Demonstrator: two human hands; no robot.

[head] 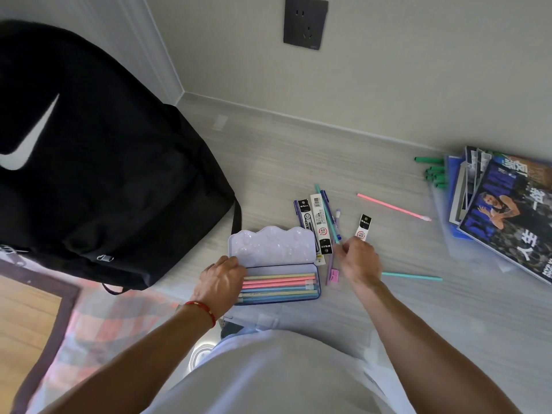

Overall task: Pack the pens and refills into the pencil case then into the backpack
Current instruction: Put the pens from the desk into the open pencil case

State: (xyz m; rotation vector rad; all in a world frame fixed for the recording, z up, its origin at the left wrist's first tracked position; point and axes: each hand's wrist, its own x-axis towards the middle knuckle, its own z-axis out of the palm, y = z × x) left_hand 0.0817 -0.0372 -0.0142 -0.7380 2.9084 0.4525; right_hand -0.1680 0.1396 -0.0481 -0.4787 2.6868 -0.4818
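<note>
A lilac tin pencil case (273, 248) lies open on the grey desk, with several pastel pens (280, 283) in its tray. My left hand (222, 277) rests on the tray's left end. My right hand (358, 259) pinches the lower end of a teal pen (327, 216) just right of the case. Refill packets (321, 225) and a purple pen (331, 268) lie beside it, and another refill packet (363, 227) lies near my right knuckles. A pink pen (394, 207) and a second teal pen (413, 277) lie farther right. The black backpack (98, 162) stands at the left.
A stack of magazines (507, 210) and green markers (433, 171) sit at the far right by the wall. A wall socket (305, 22) is above the desk. Bedding and a wooden floor show at the lower left.
</note>
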